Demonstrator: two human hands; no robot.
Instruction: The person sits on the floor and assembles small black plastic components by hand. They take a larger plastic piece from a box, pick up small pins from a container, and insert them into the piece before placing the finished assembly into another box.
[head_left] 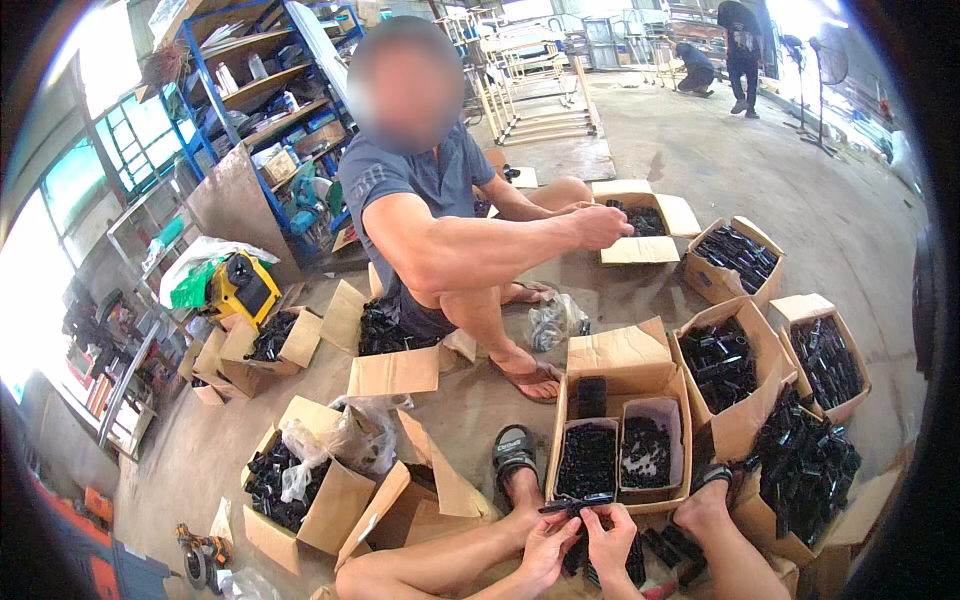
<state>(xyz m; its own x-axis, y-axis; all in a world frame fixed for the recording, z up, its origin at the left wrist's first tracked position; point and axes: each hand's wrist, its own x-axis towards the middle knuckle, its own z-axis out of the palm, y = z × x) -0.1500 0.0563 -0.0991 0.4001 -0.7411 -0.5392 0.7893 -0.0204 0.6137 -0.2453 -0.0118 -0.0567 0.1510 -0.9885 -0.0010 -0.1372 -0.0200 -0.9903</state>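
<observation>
Both hands: left hand [547,545], right hand [610,542] | grip clamped on black plastic part [577,505] | fingertips overlap, part half hidden

Both forearms come in from the lower edge of the frame, bare, and converge just below centre. The left hand [547,548] sits slightly lower and to the left, fingers [562,523] curled upward and pinched together at the tips. The right hand [610,540] lies just beside it, touching or nearly so, its fingers bent inward toward the left hand's fingertips. Both seem closed in a fine pinch, though the fingertips are too small to tell exactly. Bare knees and sandalled feet flank the hands.
</observation>
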